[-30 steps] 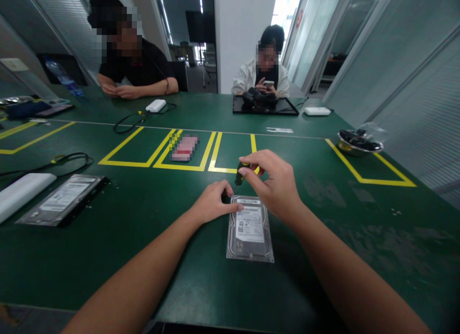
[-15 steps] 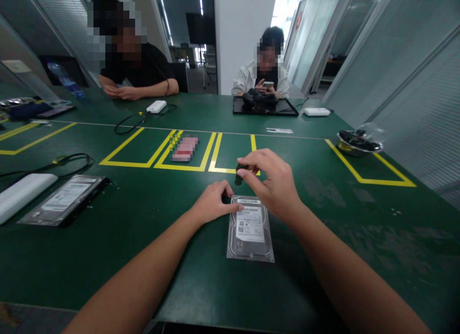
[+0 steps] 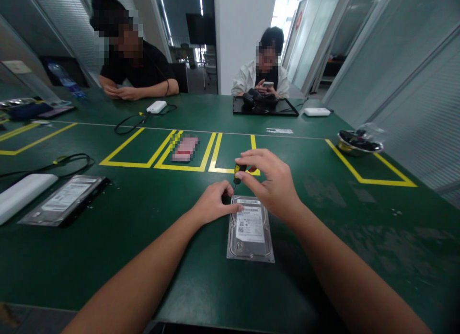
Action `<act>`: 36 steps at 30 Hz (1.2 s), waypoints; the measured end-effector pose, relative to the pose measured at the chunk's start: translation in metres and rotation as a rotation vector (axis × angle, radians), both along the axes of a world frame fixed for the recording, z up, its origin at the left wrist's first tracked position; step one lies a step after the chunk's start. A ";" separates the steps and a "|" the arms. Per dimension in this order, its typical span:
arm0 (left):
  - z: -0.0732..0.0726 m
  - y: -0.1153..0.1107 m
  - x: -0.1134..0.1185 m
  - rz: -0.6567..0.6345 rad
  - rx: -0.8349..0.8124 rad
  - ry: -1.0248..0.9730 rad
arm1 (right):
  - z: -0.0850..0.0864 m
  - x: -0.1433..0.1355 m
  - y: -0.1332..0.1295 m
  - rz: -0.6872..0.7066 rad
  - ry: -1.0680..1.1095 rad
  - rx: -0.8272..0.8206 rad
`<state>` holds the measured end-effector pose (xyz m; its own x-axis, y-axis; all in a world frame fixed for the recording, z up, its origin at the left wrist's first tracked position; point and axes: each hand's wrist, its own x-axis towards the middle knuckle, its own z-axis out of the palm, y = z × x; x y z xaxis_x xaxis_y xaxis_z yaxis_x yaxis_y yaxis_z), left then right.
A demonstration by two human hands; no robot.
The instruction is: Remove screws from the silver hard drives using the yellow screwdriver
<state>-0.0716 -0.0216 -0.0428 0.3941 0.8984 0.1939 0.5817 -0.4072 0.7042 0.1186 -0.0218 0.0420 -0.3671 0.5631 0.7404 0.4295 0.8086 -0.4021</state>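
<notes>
A hard drive (image 3: 249, 233) with a white label lies flat on the green table in front of me. My left hand (image 3: 214, 203) is at its far left corner, thumb across the top of the label and fingers curled at the edge. A small dark screwdriver (image 3: 237, 175) with yellow marks on its handle stands nearly upright over that corner. The fingers of my right hand (image 3: 270, 180) pinch the handle. Its thin shaft runs down beside my left fingertips; the tip is too small to make out.
Left of me lie another hard drive (image 3: 68, 200) and a white power bank (image 3: 25, 195) with a black cable. Yellow tape (image 3: 181, 168) outlines areas ahead, one holding a pink object (image 3: 185, 149). A metal bowl (image 3: 359, 143) stands right. Two people sit across the table.
The screwdriver handle has turned between my right fingers, so its yellow marks now show. My right fingers have shifted slightly; my left hand and the hard drive keep their place.
</notes>
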 end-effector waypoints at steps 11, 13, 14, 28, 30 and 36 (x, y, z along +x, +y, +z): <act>-0.002 0.001 -0.001 0.009 0.010 0.019 | -0.004 0.001 0.003 0.026 -0.009 0.003; -0.001 0.000 -0.001 0.011 0.002 0.020 | -0.003 0.000 0.003 0.033 -0.005 0.008; -0.001 0.000 0.000 0.011 -0.002 0.019 | -0.002 0.000 0.002 0.038 -0.004 0.012; -0.001 0.001 0.000 0.026 -0.004 0.022 | -0.004 -0.001 0.002 -0.096 -0.005 0.100; -0.001 0.001 0.001 0.027 -0.005 0.017 | -0.005 -0.001 0.003 -0.107 0.006 0.112; -0.002 0.001 0.001 0.031 -0.014 0.013 | -0.007 -0.001 0.004 0.006 0.018 0.102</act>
